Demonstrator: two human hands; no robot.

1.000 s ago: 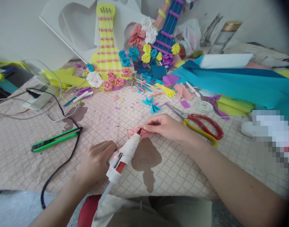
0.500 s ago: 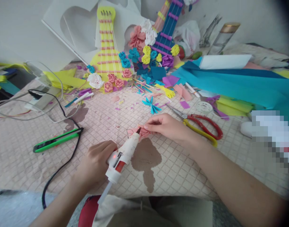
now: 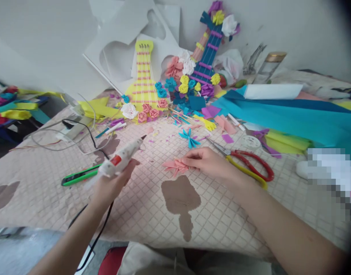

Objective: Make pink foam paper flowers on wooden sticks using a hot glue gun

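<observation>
My left hand (image 3: pixel 118 179) is wrapped round a white hot glue gun (image 3: pixel 125 152) with a red panel, its dark nozzle pointing up and to the right, away from the paper. Between the fingertips of my right hand (image 3: pixel 204 162) is a pink crepe paper flower (image 3: pixel 177 166), pinched at its right side just above the table. Its loose petals spread to the left. A blue paper flower (image 3: pixel 189 138) lies beyond my right hand. Scissors (image 3: pixel 247 164) with red and yellow handles rest beside my right wrist. Close to my left hand lies a green box cutter (image 3: pixel 80 176).
A yellow paper guitar (image 3: pixel 143 84) and a blue one (image 3: pixel 208 57) lean at the back among paper roses. Blue crepe paper (image 3: pixel 278 110) covers the right rear. The glue gun's black cord (image 3: pixel 102 225) hangs over the front edge. A power strip (image 3: pixel 69 131) sits left.
My left hand has swung the glue gun left and up, away from the pink flower. My right hand still pinches the flower, now in plain sight. The camera view has tilted up.
</observation>
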